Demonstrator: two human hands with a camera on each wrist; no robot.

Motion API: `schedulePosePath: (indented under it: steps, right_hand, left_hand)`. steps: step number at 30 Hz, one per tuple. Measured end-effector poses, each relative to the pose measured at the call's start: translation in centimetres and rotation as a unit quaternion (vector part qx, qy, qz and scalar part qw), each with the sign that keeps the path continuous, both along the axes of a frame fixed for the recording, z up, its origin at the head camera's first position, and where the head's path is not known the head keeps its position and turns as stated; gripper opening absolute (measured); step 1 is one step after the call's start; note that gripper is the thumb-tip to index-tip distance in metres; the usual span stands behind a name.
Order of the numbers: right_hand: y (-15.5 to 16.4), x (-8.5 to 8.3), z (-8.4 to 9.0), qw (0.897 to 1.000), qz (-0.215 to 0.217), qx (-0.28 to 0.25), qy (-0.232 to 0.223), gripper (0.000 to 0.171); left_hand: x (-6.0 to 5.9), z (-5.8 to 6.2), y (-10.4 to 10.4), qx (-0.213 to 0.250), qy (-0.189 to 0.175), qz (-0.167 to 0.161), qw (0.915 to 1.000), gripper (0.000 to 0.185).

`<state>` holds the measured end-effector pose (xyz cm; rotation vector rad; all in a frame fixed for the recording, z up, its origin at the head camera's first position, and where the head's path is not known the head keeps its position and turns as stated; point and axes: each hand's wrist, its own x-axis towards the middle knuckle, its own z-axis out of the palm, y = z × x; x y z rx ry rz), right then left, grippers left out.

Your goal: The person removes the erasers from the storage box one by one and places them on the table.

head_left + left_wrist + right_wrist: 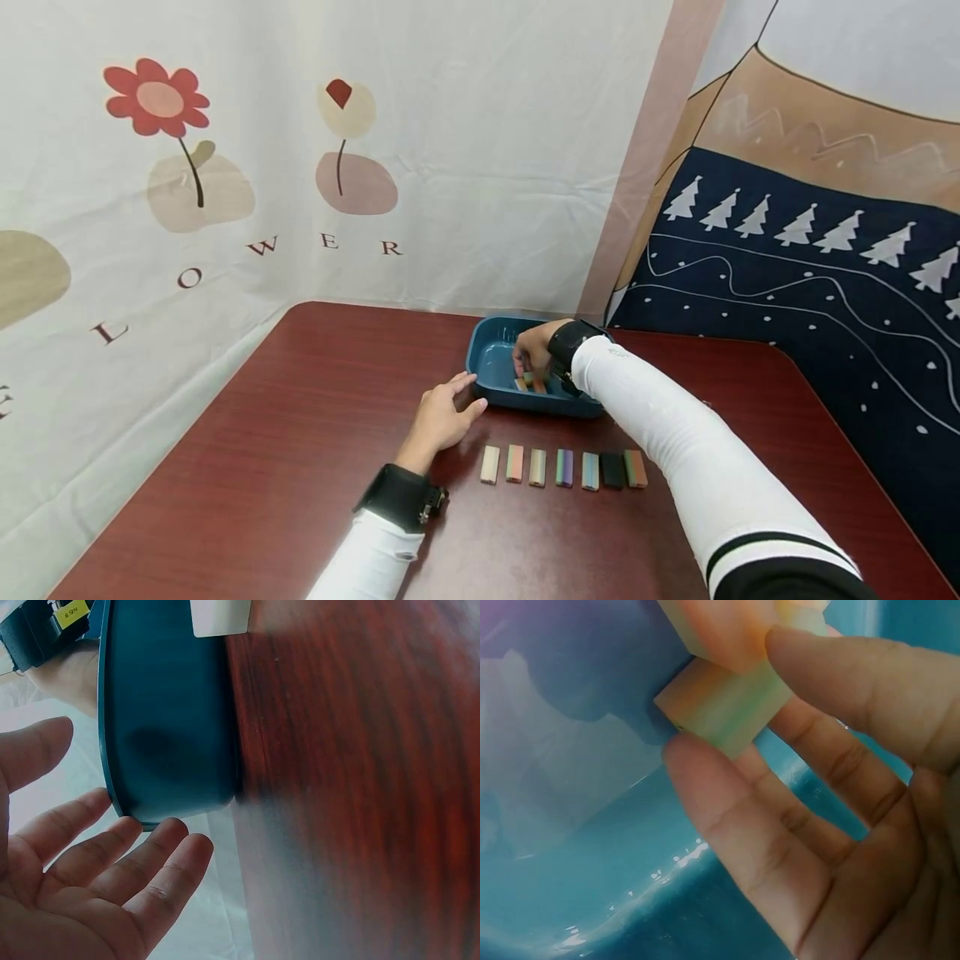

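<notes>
Your right hand (pixel 840 795) pinches a green-orange block (pixel 724 705) by its end inside the blue tray (pixel 487 367) at frame centre, so it may slip, while your open left hand (pixel 442 417) only touches the tray on the desk (pixel 300 433).

White sleeves (pixel 697 467), 2 black wrist straps (pixel 400 497), black stripes near right upper arm.
</notes>
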<state>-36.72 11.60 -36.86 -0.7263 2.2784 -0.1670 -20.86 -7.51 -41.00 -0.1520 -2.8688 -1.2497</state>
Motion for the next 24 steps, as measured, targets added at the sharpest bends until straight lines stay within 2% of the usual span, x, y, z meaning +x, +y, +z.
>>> schedulePosePath:
  steps: [8, 17, 24]
  right_hand:
    - [0.0, 0.0, 0.8, 1.000, 0.009, 0.007, 0.012, 0.024]
    - [0.4, 0.6, 2.0, 1.000, 0.002, -0.015, 0.018, 0.026]
    - [1.2, 0.7, 2.7, 0.997, 0.018, -0.074, 0.028, 0.031]
  left_hand:
    - [-0.1, 0.1, 0.0, -0.003, 0.003, 0.000, 1.0000, 0.051]
    - [0.1, 0.1, 0.1, -0.005, -0.002, 0.000, 1.0000, 0.051]
    - [0.3, 0.0, 0.1, -0.004, -0.002, 0.001, 1.0000, 0.051]
